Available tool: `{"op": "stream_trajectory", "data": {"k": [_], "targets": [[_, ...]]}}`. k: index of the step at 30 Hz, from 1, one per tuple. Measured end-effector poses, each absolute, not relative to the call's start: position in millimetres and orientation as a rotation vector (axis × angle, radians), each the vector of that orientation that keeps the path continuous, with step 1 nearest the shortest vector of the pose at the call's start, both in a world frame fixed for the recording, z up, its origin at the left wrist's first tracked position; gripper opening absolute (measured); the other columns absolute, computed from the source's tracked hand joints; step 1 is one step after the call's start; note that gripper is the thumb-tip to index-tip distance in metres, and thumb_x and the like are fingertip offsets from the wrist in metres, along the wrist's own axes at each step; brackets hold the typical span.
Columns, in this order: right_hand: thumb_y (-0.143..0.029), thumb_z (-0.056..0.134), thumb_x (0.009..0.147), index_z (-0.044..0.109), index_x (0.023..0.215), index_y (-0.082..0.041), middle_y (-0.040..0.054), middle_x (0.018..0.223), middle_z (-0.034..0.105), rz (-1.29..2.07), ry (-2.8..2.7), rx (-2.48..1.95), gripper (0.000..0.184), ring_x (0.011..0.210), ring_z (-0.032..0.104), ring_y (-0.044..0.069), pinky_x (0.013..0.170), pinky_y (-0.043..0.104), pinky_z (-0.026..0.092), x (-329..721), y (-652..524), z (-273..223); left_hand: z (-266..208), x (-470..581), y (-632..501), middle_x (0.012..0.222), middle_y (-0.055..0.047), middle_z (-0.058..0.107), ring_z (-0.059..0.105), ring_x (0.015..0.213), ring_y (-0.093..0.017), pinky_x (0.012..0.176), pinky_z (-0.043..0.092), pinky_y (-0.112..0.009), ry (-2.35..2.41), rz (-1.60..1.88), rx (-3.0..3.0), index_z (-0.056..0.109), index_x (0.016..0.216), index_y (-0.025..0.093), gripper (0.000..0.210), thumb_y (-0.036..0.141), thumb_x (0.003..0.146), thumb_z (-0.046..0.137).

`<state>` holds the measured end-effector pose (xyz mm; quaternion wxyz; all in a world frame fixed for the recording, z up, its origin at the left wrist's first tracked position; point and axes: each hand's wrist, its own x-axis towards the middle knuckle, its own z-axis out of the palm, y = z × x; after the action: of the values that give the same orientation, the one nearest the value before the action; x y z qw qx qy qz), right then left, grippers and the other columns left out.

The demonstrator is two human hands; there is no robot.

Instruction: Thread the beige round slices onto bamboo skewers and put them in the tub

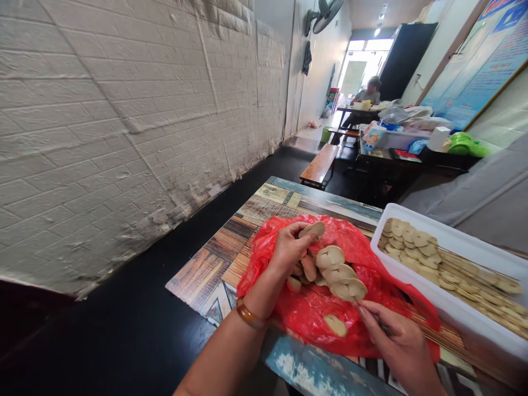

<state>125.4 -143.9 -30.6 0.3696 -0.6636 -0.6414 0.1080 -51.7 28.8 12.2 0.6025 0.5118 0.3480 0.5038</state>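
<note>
My left hand [289, 242] pinches a thin, round beige food slice [312, 231] above a spread-out red plastic bag [297, 324]. In my right hand [398, 333] is the lower end of a skewer [359, 305], its shaft largely hidden by several overlapping slices [340, 272] threaded on it. More loose slices [307, 268] lie in the bag under and beside my left hand, and a single slice [336, 325] rests on the red plastic nearer me. What kind of food the slices are, I cannot tell.
A white plastic tub [381, 242] at the right holds several filled skewers [416, 247]. Bare bamboo sticks [454, 352] lie by its near side on the patterned table [218, 258]. Beyond are a wooden bench [319, 165], a cluttered table and a seated person [367, 96].
</note>
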Motion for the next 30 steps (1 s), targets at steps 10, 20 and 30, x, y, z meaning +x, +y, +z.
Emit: {"op": "stream_trajectory", "data": {"k": [10, 20, 30], "targets": [[-0.041, 0.059, 0.079, 0.076, 0.081, -0.024, 0.0014, 0.079, 0.076, 0.222, -1.587, -1.717, 0.025, 0.066, 0.073, 0.020, 0.067, 0.024, 0.060, 125.9, -144.9, -32.1, 16.9, -54.3, 25.8, 0.065, -0.001, 0.061, 0.051, 0.054, -0.008, 0.055, 0.037, -0.021, 0.648, 1.084, 0.873, 0.063, 0.071, 0.011, 0.031, 0.029, 0.052, 0.080], [-0.044, 0.058, 0.078, 0.077, 0.079, -0.023, 0.0029, 0.078, 0.076, 0.206, -1.579, -1.743, 0.028, 0.068, 0.073, 0.021, 0.066, 0.025, 0.060, 124.0, -144.8, -29.3, 17.9, -55.9, 25.1, 0.061, 0.001, 0.055, 0.044, 0.050, -0.005, 0.048, 0.030, -0.020, 0.692, 1.075, 0.856, 0.063, 0.070, 0.012, 0.023, 0.029, 0.060, 0.074], [-0.044, 0.059, 0.078, 0.077, 0.081, -0.023, 0.0014, 0.076, 0.076, 0.223, -1.550, -1.755, 0.028, 0.061, 0.072, 0.017, 0.058, 0.016, 0.058, 125.4, -145.4, -35.5, 14.2, -52.5, 22.7, 0.061, 0.001, 0.055, 0.044, 0.051, -0.006, 0.050, 0.030, -0.021, 0.715, 1.072, 0.864, 0.062, 0.068, 0.013, 0.017, 0.026, 0.061, 0.071]]}}
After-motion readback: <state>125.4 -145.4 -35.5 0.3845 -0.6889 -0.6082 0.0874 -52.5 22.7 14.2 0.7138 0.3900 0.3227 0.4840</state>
